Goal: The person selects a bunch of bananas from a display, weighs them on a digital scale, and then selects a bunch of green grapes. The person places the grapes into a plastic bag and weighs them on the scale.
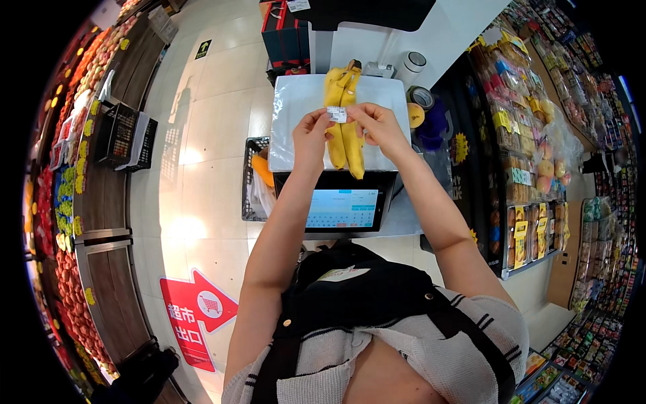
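Note:
A bunch of yellow bananas [335, 96] lies on the plastic-covered platform of a weighing scale [298, 101], stems pointing away from me. Over the bananas, a small white printed label [336, 114] is held between both hands. My left hand [313, 131] pinches its left edge with thumb and fingertips. My right hand [376, 126] grips its right edge the same way. Whether the label touches the peel cannot be told. Nearer to me, the scale's lit touchscreen [340, 208] shows a keypad, partly behind my left forearm.
A black plastic crate [248, 187] stands left of the scale. Right of it are a roll of tape [421, 98], a white canister [411, 65] and a purple cloth [435, 123]. A dark monitor [373, 10] overhangs the far side. Packaged-food shelves stand right, fruit displays left.

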